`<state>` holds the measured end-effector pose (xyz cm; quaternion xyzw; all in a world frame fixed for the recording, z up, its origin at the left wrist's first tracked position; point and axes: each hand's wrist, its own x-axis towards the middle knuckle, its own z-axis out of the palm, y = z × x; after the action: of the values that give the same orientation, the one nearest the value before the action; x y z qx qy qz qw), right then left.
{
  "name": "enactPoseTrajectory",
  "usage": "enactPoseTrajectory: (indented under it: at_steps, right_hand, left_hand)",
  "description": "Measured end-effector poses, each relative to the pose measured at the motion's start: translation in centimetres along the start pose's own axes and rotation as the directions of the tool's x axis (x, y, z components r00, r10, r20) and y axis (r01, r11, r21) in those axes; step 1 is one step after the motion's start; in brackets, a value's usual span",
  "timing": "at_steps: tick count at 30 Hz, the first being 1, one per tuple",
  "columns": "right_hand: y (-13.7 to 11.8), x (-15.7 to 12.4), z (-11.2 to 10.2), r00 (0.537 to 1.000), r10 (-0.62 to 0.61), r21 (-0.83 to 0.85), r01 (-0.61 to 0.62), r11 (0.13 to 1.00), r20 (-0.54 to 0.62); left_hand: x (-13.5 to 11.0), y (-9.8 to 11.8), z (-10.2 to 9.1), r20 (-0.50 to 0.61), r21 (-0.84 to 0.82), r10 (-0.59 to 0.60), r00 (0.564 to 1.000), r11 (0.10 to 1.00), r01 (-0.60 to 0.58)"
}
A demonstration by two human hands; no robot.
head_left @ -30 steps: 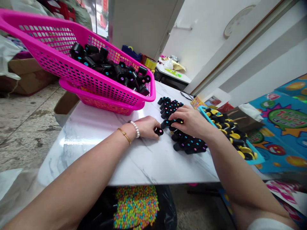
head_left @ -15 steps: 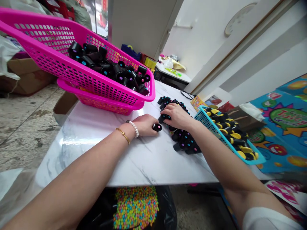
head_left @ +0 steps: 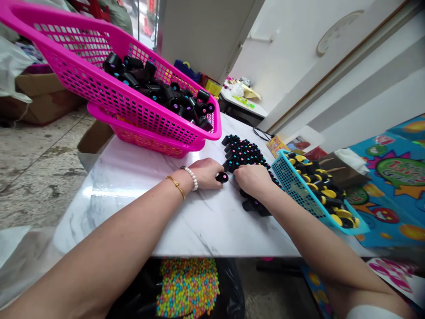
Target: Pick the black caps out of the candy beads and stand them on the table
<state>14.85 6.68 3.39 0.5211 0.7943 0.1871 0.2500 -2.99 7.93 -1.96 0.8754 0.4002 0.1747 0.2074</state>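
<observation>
White marbled table (head_left: pixel 199 226) is smooth, so tubes may slip. On it, the left hand (head_left: pixel 207 173) holds one black tube (head_left: pixel 223 177); the right hand (head_left: pixel 250 180) is curled beside the grouped tubes (head_left: pixel 245 153), its contents I cannot tell. Light fingers should keep rows straight. Farther are a pink basket (head_left: pixel 217 128) and a pale wall (head_left: pixel 292 26).

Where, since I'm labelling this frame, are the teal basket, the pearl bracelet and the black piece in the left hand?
Teal basket (head_left: pixel 296 190), head view: perforated side wall.
Pearl bracelet (head_left: pixel 193 177), head view: a middle bead.
Black piece (head_left: pixel 222 177), head view: its round end.
</observation>
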Motion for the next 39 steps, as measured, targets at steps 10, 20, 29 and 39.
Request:
enactPoseTrajectory:
  at_steps: [10,20,29,39]
  right_hand:
    - [-0.1,-0.7,-0.8,1.0,-0.008,-0.019,0.008,1.0,-0.024]
    - [0.0,-1.9,-2.6,0.96,-0.16,0.167,0.201,0.965,-0.231]
    - [0.9,-1.2,-3.9,0.929,-0.327,0.133,0.351,0.927,-0.17]
    - [2.5,-1.7,-4.2,0.958,-0.269,0.124,0.28,0.952,-0.099]
  left_hand:
    - [0.0,0.2,0.0,-0.002,0.009,-0.011,1.0,1.0,0.011]
    - [-0.3,0.5,-0.4,0.009,-0.049,-0.044,0.999,0.998,0.045]
    - [-0.3,0.4,-0.3,0.025,-0.023,-0.026,0.999,0.999,0.026]
    - [-0.2,0.6,-0.4,0.029,-0.004,-0.028,0.999,1.0,0.028]
